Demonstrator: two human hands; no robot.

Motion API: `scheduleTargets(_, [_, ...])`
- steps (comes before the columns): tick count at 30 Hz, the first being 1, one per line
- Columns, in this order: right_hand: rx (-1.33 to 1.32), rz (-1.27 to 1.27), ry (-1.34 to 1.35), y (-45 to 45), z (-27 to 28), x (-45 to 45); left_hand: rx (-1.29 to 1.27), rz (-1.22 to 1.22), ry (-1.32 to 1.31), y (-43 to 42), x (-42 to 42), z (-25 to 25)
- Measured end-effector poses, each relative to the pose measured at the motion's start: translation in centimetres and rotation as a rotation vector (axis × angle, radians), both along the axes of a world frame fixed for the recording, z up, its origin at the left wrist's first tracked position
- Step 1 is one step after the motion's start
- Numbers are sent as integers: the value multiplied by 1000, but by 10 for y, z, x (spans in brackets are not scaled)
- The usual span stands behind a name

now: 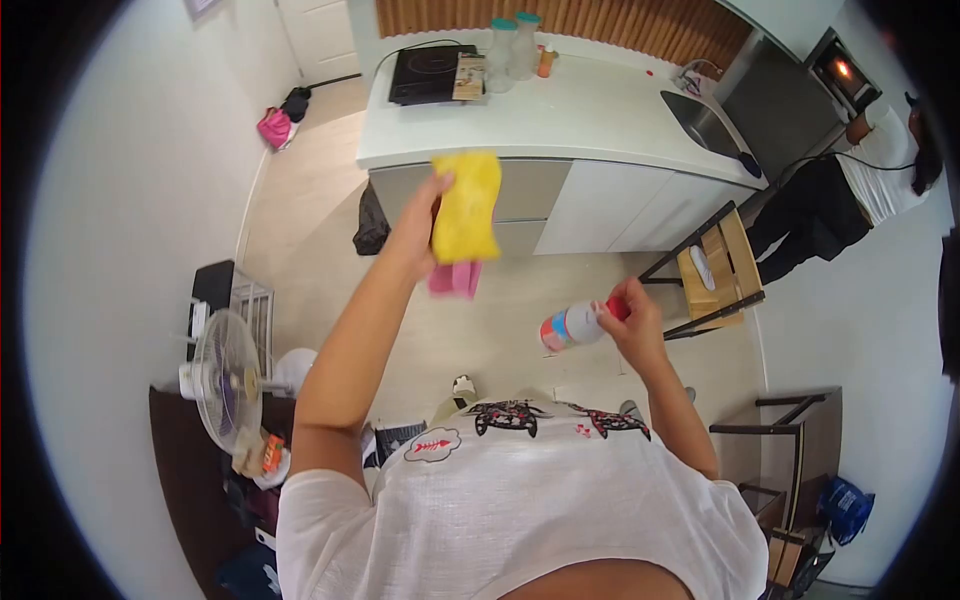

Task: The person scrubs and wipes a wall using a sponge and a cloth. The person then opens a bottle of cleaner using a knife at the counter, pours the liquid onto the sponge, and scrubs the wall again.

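Note:
My left hand [432, 215] is closed on a yellow cleaning cloth [468, 205], held up in front of the counter. A pink cloth [455, 280] hangs just below it, seemingly in the same hand. Lower and to the right, my right hand [637, 320] grips a bottle by its red top. This bottle [572, 326] has a clear body with a pink and blue label, and it tilts over the floor with its base toward the left. The fingers cover part of the top. Both hands are apart from the counter.
Ahead runs a white counter [580, 125] with an induction cooker [428, 75], glass bottles [510, 50] and a sink [705, 125]. A wooden chair [715, 265] stands at right, near another person [850, 185]. At left are a fan [230, 380] and a black bag [371, 220].

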State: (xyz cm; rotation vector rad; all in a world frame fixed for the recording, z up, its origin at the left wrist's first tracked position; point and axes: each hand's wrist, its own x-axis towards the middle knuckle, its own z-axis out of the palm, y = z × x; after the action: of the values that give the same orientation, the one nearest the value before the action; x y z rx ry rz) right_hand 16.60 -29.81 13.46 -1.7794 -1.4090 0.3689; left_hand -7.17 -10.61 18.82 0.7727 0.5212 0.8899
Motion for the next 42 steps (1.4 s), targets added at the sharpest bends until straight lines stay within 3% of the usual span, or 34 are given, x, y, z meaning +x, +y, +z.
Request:
scheduleTargets(4, [87, -64, -51, 71, 27, 33, 105, -80, -79, 121, 70, 48])
scheduleTargets(8, [129, -97, 4, 151, 41, 79, 111, -5, -73, 221, 125, 44])
scheduleTargets(14, [177, -35, 33, 278, 43, 161, -174, -12, -128, 334, 203, -64])
scheduleTargets(16, [132, 8, 19, 318, 50, 182, -303, -96, -172, 377, 231, -127])
scheduleTargets(18, [123, 53, -3, 359, 49, 204, -308, -154, -217, 384, 255, -124])
scheduleTargets(21, [120, 83, -31, 418, 31, 242, -218, -85, 62, 426, 279, -159])
scheduleTargets(25, [134, 96, -47, 477, 5, 264, -137, 136, 378, 413, 257, -176])
scheduleTargets(27, [38, 26, 18, 490, 2, 259, -10, 83, 472, 397, 234, -174])
scheduleTargets(29, [221, 35, -133, 503, -9, 262, -55, -43, 636, 393, 208, -174])
scheduleTargets(35, [1, -82, 101, 486, -7, 246, 36, -181, 1013, 369, 140, -142])
scheduleTargets(37, [263, -155, -91, 453, -17, 226, 39, -22, 1048, 339, 120, -150])
scheduleTargets(39, [280, 98, -91, 425, -70, 210, 205, 293, 959, 307, 94, -178])
scheduleTargets(40, [252, 293, -17, 414, -114, 199, 140, 347, 912, 287, 86, -192])
scheduleTargets(42, [27, 607, -198, 391, -175, 162, 82, 411, 859, 254, 68, -202])
